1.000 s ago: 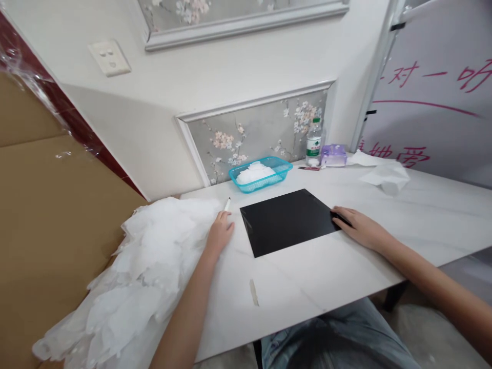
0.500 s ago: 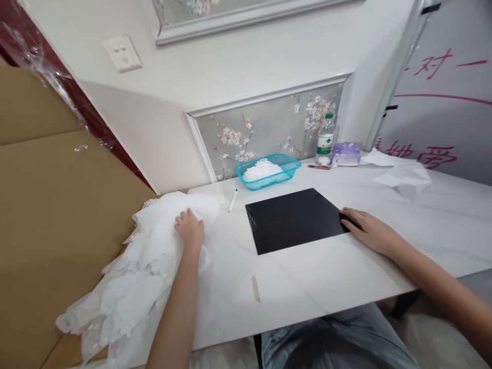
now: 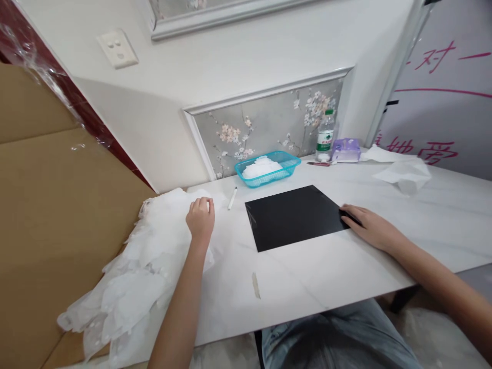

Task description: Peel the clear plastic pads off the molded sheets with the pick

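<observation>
Black sheet (image 3: 298,218): smooth, flat, soft sheen, streaky shine near one edge. White heap (image 3: 154,236): thin, crinkled, partly translucent; plastic or cloth, cannot tell. Tabletop (image 3: 307,269): smooth, marble-look, faint grey veins, low gloss. Basket (image 3: 289,170): blue translucent plastic, perforated sides. Bottle (image 3: 325,137): clear glossy plastic. Packet (image 3: 346,150): shiny purple film. Cardboard (image 3: 57,225): matt, brown. Loose white sheet (image 3: 406,174): creased, paper-like. Trousers (image 3: 326,338): denim-like cloth.

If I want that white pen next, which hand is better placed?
Your left, I'd say. The left hand is close beside the white pen, though I can't tell whether it's empty. The right hand is farther off, across the black board at its right edge.
</observation>
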{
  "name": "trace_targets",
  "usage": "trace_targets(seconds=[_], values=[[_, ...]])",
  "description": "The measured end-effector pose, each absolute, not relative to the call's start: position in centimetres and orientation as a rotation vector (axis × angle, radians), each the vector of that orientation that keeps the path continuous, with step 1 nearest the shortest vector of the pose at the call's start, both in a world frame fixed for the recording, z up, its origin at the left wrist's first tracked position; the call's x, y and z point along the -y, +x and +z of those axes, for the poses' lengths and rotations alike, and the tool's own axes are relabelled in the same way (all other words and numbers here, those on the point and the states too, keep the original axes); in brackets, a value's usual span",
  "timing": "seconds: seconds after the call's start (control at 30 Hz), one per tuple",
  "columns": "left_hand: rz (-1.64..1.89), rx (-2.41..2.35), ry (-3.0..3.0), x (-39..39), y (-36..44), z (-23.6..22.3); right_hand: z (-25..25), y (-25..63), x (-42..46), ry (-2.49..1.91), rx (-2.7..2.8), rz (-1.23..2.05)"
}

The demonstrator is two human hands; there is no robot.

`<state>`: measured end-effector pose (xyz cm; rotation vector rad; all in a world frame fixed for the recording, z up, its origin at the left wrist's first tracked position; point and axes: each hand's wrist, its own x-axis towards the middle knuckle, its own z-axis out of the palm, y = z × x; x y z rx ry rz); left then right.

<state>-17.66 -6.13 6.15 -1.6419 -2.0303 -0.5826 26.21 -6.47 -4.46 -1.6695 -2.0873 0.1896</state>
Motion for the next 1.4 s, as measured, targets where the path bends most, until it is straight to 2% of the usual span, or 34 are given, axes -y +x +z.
trace_targets(seconds=[0.17,0.43,0.7,1.0,1.1,1.23,1.4], values=[[-0.622,1.994,-1.621,6.1,-17.3,5.9,-4.4,26.2,6.6,-1.671,2.099,0.190],[-0.702,2.084,-1.377,6.0,-21.3,5.2,-4.2,26.1,6.5,-1.646,2.081,0.178],[-0.777,1.883,-1.523,5.3,-22.0,4.5,-3.6,25.8,6.5,-1.636,2.068,0.141],[-0.887,1.601,-1.448,7.0,-21.1,8.5,-2.9,25.5,6.6,-1.629,2.075,0.124],[-0.888,1.762,-1.472,6.9,-19.8,9.0,-2.8,25.7,6.7,-1.636,2.078,0.128],[-1.060,2.144,-1.384,6.2,-19.9,8.3,-2.7,25.7,6.9,-1.637,2.095,0.135],[-1.402,1.846,-1.042,6.3,-20.4,9.2,-3.2,25.9,6.6,-1.611,2.094,0.150]])
